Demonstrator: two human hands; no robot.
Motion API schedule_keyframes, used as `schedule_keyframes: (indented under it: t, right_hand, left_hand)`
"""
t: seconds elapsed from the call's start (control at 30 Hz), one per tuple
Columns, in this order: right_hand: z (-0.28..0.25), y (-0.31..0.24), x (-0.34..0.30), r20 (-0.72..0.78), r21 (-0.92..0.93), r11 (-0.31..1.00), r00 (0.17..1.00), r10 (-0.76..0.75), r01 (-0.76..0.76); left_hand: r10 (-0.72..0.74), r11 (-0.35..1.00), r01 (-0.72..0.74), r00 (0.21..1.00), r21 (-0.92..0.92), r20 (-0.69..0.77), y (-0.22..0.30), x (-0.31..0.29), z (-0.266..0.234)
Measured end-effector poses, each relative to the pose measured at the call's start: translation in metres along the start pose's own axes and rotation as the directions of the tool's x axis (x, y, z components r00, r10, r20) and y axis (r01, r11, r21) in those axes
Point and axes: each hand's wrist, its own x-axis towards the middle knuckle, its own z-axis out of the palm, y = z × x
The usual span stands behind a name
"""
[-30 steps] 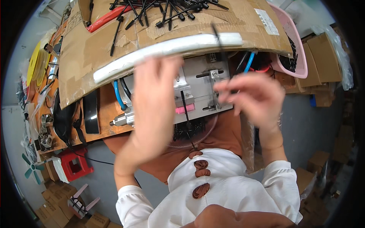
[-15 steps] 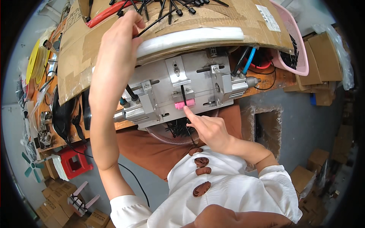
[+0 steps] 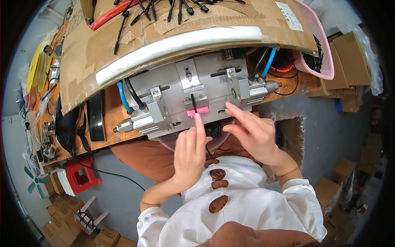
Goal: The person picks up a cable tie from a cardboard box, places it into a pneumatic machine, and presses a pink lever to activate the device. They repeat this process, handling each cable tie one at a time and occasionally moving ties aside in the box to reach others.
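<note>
My left hand (image 3: 190,153): index finger straight, tip touching the lower edge of the pink block (image 3: 197,111); other fingers loosely curled, grasping nothing.

My right hand (image 3: 252,132): fingers spread and released, index tip resting on the front face of the grey metal machine (image 3: 193,94), just right of the pink block; nothing held.

Pink block: small, rectangular, at the middle of the machine's front, with a thin black piece (image 3: 192,100) standing upright just above it.

Machine: flat grey plates, a cylinder at each end, blue and black hoses (image 3: 127,98) at the left, a blue hose (image 3: 268,62) at the right.

White tube (image 3: 177,46): long, lying along the edge of the cardboard sheet (image 3: 107,45) above the machine.

White label (image 3: 286,15): oblong, stuck on the cardboard's far right corner; print too small to tell.

Black cable ties (image 3: 164,9): scattered across the cardboard's top.

Pink basket (image 3: 320,45): far right, dark parts inside.

Cardboard boxes (image 3: 349,61): brown, stacked right of the basket; more at the lower left (image 3: 66,208).

Red stool (image 3: 81,175): on the floor, lower left.
</note>
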Motion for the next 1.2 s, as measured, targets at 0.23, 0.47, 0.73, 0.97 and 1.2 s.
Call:
schedule_keyframes:
  t: [0.23, 0.47, 0.73, 0.97, 1.2]
  right_hand:
    - [-0.008, 0.002, 0.000, -0.023, 0.050, 0.996, 0.997, 0.079, -0.078]
    - [-0.013, 0.004, -0.001, -0.001, 0.057, 0.995, 0.997, 0.077, -0.077]
    - [-0.030, 0.006, 0.017, -0.032, -0.025, 0.999, 0.999, 0.036, -0.037]
    - [-0.042, 0.034, 0.115, -0.289, -0.336, 0.918, 0.905, -0.312, 0.209]
    - [-0.055, 0.122, 0.217, 0.046, -0.550, 0.745, 0.904, -0.424, 0.377]
  left_hand:
    - [-0.103, 0.995, 0.102, 0.994, 0.013, 0.041, 0.009, 0.009, 0.021]
    - [-0.118, 0.993, 0.117, 0.990, 0.013, 0.082, 0.008, 0.008, 0.014]
    - [-0.062, 0.990, 0.082, 0.984, -0.116, 0.168, 0.005, 0.022, -0.007]
    - [0.153, 0.986, -0.126, 0.942, 0.107, -0.298, -0.055, 0.193, -0.028]
    - [0.102, 0.991, -0.100, 0.995, 0.092, -0.013, -0.098, 0.228, -0.033]
